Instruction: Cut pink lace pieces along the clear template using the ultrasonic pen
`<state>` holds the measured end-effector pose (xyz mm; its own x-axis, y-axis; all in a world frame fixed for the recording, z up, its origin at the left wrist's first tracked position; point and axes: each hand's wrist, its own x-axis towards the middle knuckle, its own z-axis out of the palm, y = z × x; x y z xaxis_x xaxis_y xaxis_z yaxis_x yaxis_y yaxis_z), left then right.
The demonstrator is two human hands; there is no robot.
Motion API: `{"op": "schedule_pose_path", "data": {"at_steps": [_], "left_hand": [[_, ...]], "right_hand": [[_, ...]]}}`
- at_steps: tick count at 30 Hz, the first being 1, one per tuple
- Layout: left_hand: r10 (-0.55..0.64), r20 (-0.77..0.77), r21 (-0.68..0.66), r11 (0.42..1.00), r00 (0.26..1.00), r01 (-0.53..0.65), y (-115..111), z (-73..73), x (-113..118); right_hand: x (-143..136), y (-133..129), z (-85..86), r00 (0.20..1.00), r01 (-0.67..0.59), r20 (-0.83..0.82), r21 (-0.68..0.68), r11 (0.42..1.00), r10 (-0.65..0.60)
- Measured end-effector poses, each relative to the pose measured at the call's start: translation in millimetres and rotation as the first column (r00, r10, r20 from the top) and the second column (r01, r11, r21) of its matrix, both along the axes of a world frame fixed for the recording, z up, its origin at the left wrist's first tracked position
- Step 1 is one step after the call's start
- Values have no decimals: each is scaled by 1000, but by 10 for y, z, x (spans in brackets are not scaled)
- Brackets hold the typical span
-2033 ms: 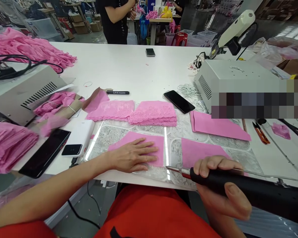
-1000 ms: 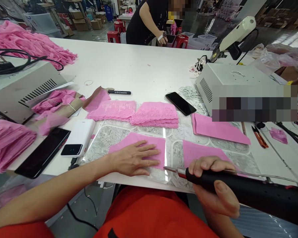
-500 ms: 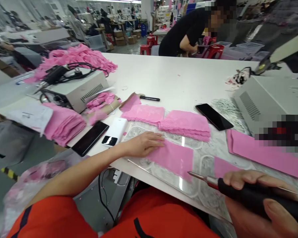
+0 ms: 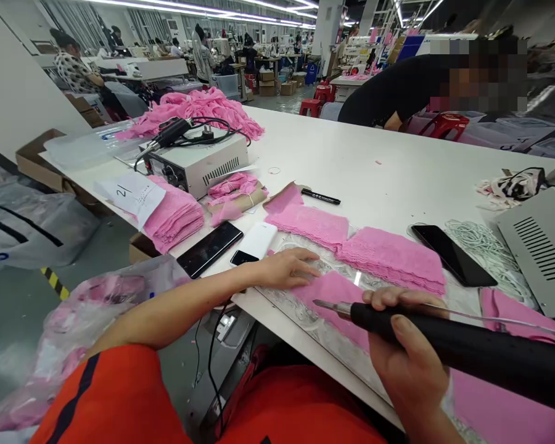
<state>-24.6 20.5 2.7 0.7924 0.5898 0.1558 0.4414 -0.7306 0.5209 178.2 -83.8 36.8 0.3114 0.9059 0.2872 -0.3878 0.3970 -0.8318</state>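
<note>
My left hand (image 4: 290, 268) lies with its fingers stretched out on the left end of a pink fabric piece (image 4: 333, 293), against a clear template board (image 4: 289, 308). In my right hand (image 4: 407, 345) is a handheld cutter (image 4: 425, 327) with a thick black barrel, gripped like a pen. Its pointed metal tip is over the pink piece, right of my left fingers; whether it touches the cloth I cannot tell. Behind the piece are two pink fabric stacks, a left one (image 4: 308, 223) and a right one (image 4: 393, 256). Larger pink fabric (image 4: 504, 401) lies beneath my right forearm.
Phones (image 4: 210, 248) and a white power bank (image 4: 259, 240) lie left of the board. Another phone (image 4: 453, 254) and pale cords (image 4: 488, 253) lie right. Control boxes (image 4: 203, 163) stand on both sides. A black marker (image 4: 320, 197) lies behind. A co-worker (image 4: 388, 92) bends beyond the table.
My right hand has brought the cutter left and up, its tip now over the pink piece nearer my left hand. The view has turned left. The co-worker bends lower.
</note>
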Motion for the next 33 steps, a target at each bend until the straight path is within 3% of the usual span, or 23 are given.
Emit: {"op": "schedule_pose_path", "data": {"at_steps": [10,33], "left_hand": [[26,-32,-24,999,999,-27,20,-50,-79],[43,-38,35,999,998,-42,32,-100,-33]], "right_hand": [[-315,168,-57,997,-30,68,46,999,26],[-372,232,-119,990,-35,137,74,997,24]]}}
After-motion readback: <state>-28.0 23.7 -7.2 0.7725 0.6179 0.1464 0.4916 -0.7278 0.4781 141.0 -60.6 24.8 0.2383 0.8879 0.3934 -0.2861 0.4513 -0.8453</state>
